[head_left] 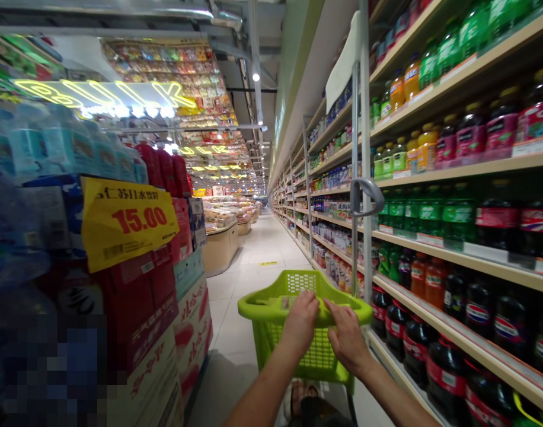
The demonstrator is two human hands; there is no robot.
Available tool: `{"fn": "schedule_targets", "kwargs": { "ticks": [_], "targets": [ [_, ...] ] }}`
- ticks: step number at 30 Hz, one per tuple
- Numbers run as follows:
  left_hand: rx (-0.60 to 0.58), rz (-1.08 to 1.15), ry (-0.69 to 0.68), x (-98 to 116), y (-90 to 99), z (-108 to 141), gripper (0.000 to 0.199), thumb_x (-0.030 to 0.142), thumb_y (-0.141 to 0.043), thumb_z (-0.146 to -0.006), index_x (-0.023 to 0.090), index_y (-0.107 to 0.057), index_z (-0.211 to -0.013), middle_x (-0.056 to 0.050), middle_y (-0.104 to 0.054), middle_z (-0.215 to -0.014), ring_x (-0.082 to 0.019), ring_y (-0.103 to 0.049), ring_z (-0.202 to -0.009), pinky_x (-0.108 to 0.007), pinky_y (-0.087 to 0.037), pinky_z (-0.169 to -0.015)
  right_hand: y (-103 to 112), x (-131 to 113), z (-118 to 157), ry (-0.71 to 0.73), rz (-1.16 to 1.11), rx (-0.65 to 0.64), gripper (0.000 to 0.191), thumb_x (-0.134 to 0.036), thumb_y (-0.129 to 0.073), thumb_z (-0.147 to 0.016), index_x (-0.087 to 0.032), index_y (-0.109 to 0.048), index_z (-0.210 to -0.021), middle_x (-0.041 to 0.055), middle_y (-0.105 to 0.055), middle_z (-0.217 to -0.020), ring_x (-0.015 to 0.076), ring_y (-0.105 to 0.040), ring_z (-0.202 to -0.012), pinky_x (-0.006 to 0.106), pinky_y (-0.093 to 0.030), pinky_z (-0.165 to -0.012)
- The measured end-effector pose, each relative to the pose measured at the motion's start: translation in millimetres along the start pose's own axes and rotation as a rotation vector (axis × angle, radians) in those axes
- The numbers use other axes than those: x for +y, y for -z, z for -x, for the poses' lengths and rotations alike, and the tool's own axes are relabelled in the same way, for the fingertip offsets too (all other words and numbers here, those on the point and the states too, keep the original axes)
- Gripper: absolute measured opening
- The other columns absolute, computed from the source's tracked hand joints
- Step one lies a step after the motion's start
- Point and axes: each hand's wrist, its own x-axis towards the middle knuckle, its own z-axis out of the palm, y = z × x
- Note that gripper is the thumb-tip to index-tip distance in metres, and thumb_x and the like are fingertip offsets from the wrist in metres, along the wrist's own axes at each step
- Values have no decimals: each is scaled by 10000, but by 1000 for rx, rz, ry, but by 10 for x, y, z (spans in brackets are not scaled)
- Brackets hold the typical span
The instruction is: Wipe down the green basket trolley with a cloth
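Note:
A green plastic shopping basket cart stands in front of me, low in the middle of the head view, with perforated sides and a thick rim. My left hand is closed round the near part of its rim or handle. Just to the right, my right hand is closed on the same green edge, its index finger reaching toward the left hand. A small pale green item lies near the rim beyond my left hand; what it is I cannot tell.
Shelves of soda bottles line the right side. Stacked drink cartons with a yellow price sign rise close on the left. A tiled aisle runs ahead, past display bins.

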Motion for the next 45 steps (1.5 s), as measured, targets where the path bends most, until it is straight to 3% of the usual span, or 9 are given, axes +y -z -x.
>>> {"fn": "schedule_targets", "kwargs": {
  "ticks": [7, 12, 15, 21, 29, 36, 40, 42, 45],
  "targets": [
    [178, -94, 377, -656, 492, 175, 341, 72, -410, -707, 158, -620, -963, -90, -596, -1127, -217, -534, -1065, -427, -400, -975, 12, -51, -11, -20, -26, 16, 628, -105, -374, -691, -166, -322, -1314, 97, -590, -1070, 232, -541, -979, 458, -354, -908],
    [51, -5, 88, -106, 77, -37, 372, 43, -386, -714, 183, -603, -982, -64, -590, -1125, -188, -502, -1091, -419, -381, -990, 2, -49, -1, -20, -23, -7, 653, -107, -379, -684, -172, -298, -1329, 102, -565, -1143, 239, -528, -1024, 460, -347, -923],
    [-40, 27, -8, 93, 23, -95, 296, 79, -391, -765, 195, -612, -925, -60, -592, -1114, -185, -490, -1091, -424, -348, -1010, 18, -12, 10, 2, -14, -13, 651, -107, -378, -677, -162, -307, -1322, 105, -553, -1174, 238, -519, -1045, 454, -351, -924],
    [9, 23, 221, -236, 437, 13, 260, 90, -405, -753, 176, -626, -861, -85, -581, -1116, -206, -488, -1104, -402, -385, -965, 21, -35, -4, -19, -20, 1, 646, -109, -385, -677, -169, -329, -1318, 94, -582, -1112, 231, -536, -998, 450, -366, -908],
    [-95, -42, 207, 159, 45, -303, 137, 187, -497, -764, 187, -634, -758, -78, -610, -1037, -203, -525, -1006, -372, -403, -918, 20, 27, 26, 1, -1, -6, 668, -102, -383, -677, -180, -293, -1334, 94, -559, -1166, 237, -525, -1040, 463, -356, -929],
    [-22, -96, 357, -190, 344, -141, 236, 90, -399, -775, 156, -621, -732, -92, -608, -1023, -189, -554, -945, -375, -426, -885, 65, 48, 54, -29, -23, -2, 631, -116, -381, -706, -171, -289, -1328, 100, -568, -1150, 230, -532, -1019, 464, -357, -922],
    [-48, 26, 235, 136, 70, -180, 258, 110, -376, -796, 177, -619, -851, -88, -616, -1041, -195, -549, -979, -391, -420, -902, 49, 6, 52, -41, -38, 31, 678, -115, -368, -697, -170, -230, -1359, 107, -553, -1181, 240, -535, -1025, 478, -355, -921],
    [-26, 170, 213, 347, -89, -235, 322, 134, -418, -784, 172, -553, -1074, -101, -586, -1131, -193, -523, -1062, -375, -397, -949, 91, 15, 22, -59, -70, 62, 711, -120, -356, -694, -151, -177, -1381, 119, -521, -1230, 238, -524, -1057, 459, -370, -919],
    [-83, 302, 276, 461, -62, -281, 583, 180, -536, -714, 126, -384, -1274, -143, -455, -1311, -220, -425, -1202, -367, -349, -1007, 219, 8, -93, -90, -168, 0, 655, -151, -347, -716, -156, -254, -1364, 114, -458, -1306, 225, -450, -1166, 419, -369, -943]
  ]
}}
